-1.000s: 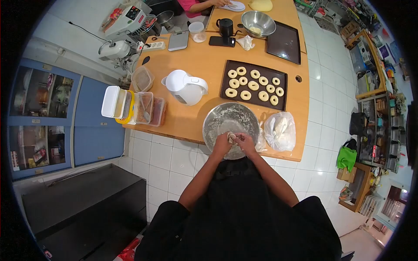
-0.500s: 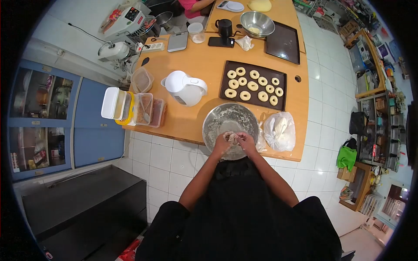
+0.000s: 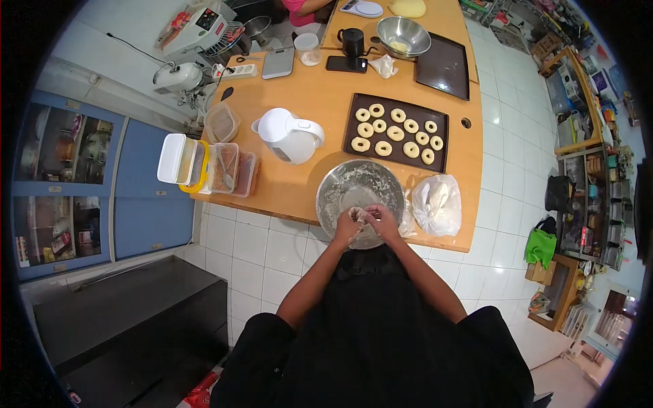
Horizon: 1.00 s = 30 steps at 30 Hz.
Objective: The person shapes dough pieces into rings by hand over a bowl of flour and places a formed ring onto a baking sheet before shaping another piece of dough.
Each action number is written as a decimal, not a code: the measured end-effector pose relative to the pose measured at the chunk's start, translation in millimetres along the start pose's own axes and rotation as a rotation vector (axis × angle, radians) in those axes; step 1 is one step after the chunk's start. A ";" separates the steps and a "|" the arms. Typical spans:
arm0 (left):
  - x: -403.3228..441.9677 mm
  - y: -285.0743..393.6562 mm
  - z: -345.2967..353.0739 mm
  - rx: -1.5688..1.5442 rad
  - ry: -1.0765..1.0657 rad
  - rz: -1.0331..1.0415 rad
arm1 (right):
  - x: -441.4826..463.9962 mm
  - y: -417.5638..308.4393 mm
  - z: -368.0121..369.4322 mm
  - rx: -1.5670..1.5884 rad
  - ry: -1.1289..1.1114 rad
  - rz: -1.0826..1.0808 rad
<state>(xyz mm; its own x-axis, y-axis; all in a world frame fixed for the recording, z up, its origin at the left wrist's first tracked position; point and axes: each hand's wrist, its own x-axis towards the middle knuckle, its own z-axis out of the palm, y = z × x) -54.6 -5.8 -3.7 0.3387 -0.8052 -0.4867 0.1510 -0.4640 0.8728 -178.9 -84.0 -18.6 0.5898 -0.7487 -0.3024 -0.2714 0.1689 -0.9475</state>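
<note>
My left hand (image 3: 347, 225) and right hand (image 3: 384, 223) meet over the metal bowl (image 3: 360, 182), near side, fingers curled together; whether they pinch anything, I cannot tell.

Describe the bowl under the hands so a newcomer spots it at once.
Find the wooden table, then its near edge. There sits a large metal bowl, under the left hand and right hand. Unlike the shiny bowl beside the far tray, its inside is smeared with pale residue.
</note>
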 end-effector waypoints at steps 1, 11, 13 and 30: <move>-0.7 -0.3 1.3 -0.044 0.035 -0.033 | -0.5 -2.8 0.4 -0.034 -0.002 -0.001; -0.4 7.2 0.9 -0.254 0.074 -0.191 | -1.9 -3.1 1.0 0.066 0.019 0.005; 2.3 2.5 2.9 -0.159 0.097 -0.103 | 0.3 -1.2 3.0 -0.038 0.057 -0.058; 6.6 11.1 -5.9 -0.049 -0.042 -0.051 | 5.4 4.2 2.1 0.148 0.003 0.044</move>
<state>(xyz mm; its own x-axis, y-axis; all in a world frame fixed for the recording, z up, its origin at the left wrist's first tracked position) -45.2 -14.1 3.0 0.2904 -0.7962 -0.5307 0.2131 -0.4869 0.8471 -175.3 -86.0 -24.4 0.5774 -0.7404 -0.3441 -0.1819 0.2942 -0.9383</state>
